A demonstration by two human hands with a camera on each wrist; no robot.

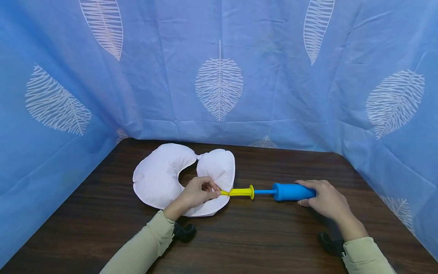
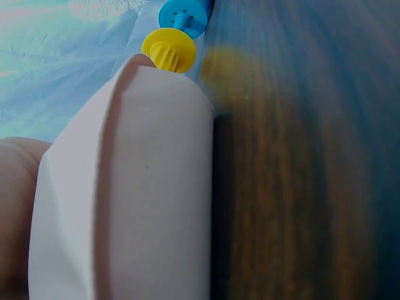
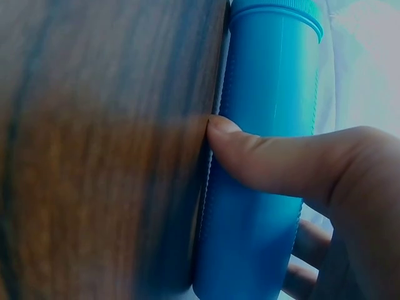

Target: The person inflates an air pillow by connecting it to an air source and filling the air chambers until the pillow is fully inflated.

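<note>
In the head view, a white neck pillow (image 1: 157,175) lies on the dark wooden table (image 1: 260,239); at its right lobe the left hand (image 1: 196,193) pinches the yellow tip (image 1: 224,193) of a hand pump (image 1: 241,192), whose blue barrel (image 1: 291,191) the right hand (image 1: 326,198) grips. The left-wrist view shows the pillow's seamed edge (image 2: 153,187) before the yellow flange (image 2: 169,45), the pinch hidden. In the right-wrist view, the thumb (image 3: 269,159) crosses the barrel.

Blue pump (image 1: 292,191) partly hidden by right hand (image 1: 327,199), sleeves (image 1: 142,243) cut off below
</note>
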